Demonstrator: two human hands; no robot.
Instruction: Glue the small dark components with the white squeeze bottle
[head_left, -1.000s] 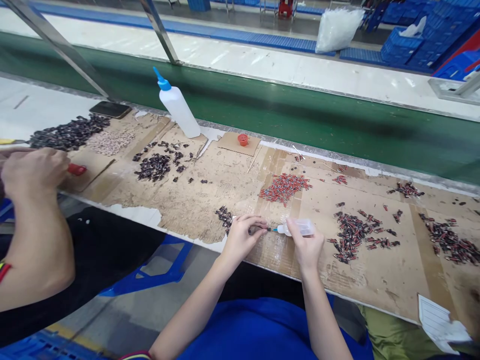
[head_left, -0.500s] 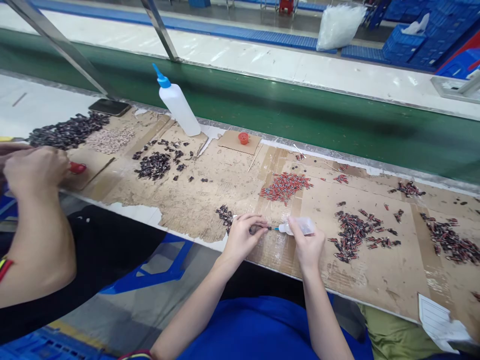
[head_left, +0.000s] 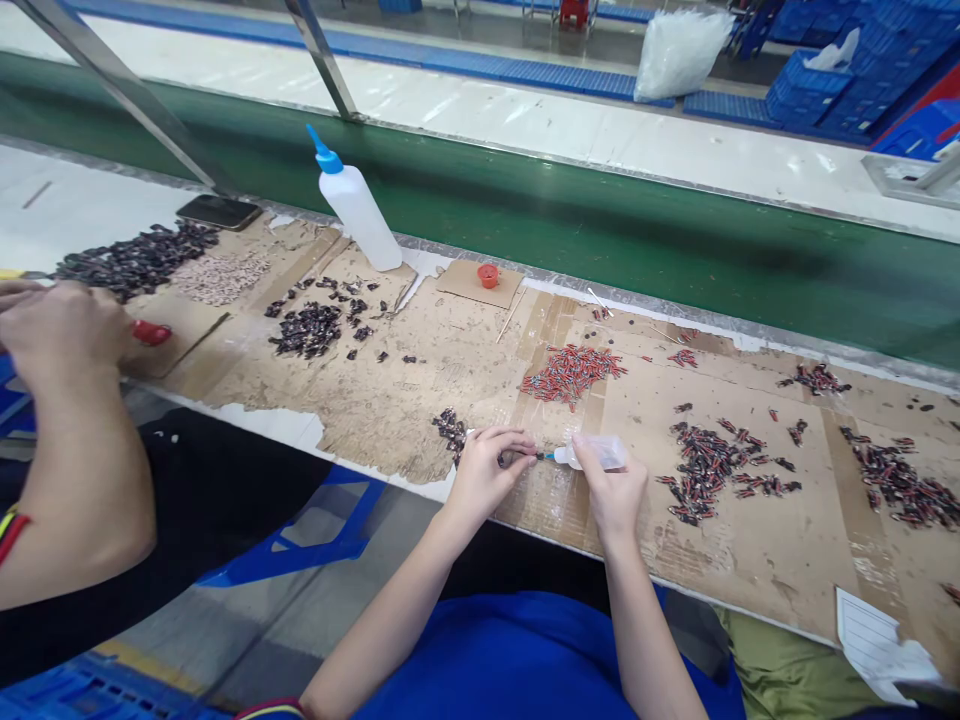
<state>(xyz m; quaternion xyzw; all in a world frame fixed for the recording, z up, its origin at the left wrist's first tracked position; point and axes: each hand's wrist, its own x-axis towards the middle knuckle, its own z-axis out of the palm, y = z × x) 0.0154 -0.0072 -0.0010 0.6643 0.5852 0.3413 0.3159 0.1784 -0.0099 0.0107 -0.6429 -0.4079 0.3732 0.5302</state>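
Note:
My right hand (head_left: 616,492) is closed around a small clear squeeze bottle (head_left: 604,452), held on its side with its thin blue-green tip pointing left. Fingers pinched, my left hand (head_left: 491,468) holds a small dark part (head_left: 538,456) right at that tip. Whether tip and part touch is too small to tell. Just left of my left hand lies a little pile of dark parts (head_left: 448,432). Beyond my hands is a heap of red parts (head_left: 572,374), and to the right of my right hand a larger heap of dark-and-red pieces (head_left: 712,465).
A white bottle with blue nozzle (head_left: 361,215) stands at the back beside a red cap (head_left: 487,275). Loose dark parts (head_left: 307,330) lie on the cardboard (head_left: 390,410). On the left, a co-worker's hands (head_left: 71,325) are busy near a black heap (head_left: 139,260). A green belt (head_left: 480,215) runs behind.
The squeeze bottle in my right hand has shifted slightly left, toward the part. My left hand stays nearly still. The co-worker's hands have moved a little left.

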